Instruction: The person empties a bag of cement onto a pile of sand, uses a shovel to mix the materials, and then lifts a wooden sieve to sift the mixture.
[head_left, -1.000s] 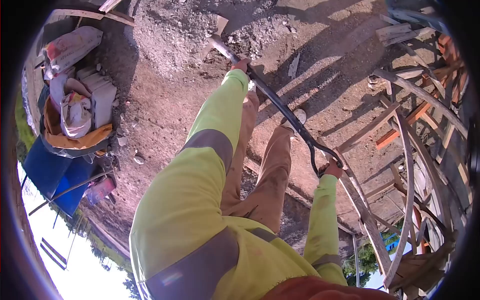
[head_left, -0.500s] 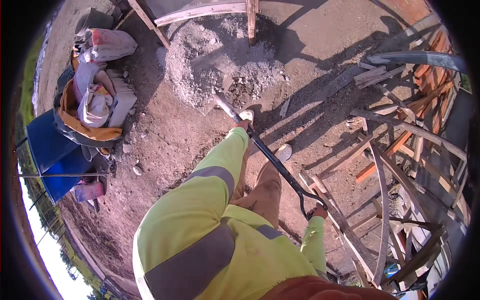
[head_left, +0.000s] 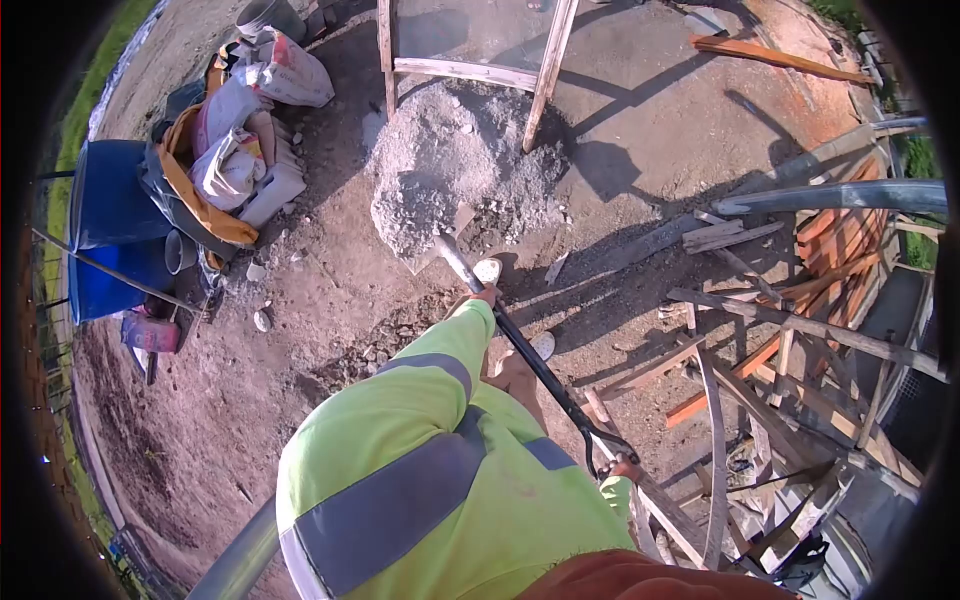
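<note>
The shovel (head_left: 545,373) lies on a slant across the middle of what we see, its dark shaft running from the grip at the lower right up to the blade at the upper left. The blade is pushed into the near edge of a grey gravel heap (head_left: 460,160) and carries a mound of the same stone. We find the left hand (head_left: 483,296) closed around the shaft a little behind the blade, at the end of a long yellow-green sleeve (head_left: 400,440) with a grey band. The right hand (head_left: 625,467) is wrapped around the loop grip at the shaft's rear end, low and close to the body, so the whole tool spans the gap between the two hands. Just beside the left hand we see a pale shoe (head_left: 488,270), and a second shoe (head_left: 542,345) stands right by the shaft on bare brown ground (head_left: 300,400). Beyond the heap a frame of wooden slats (head_left: 470,70) stands partly over the gravel. To the upper left we make out a pile of sacks (head_left: 240,150) with a blue barrel (head_left: 110,200) next to it, well apart from the shovel. On the right lies a tangle of planks and timber strips (head_left: 800,350), some of them orange.
</note>
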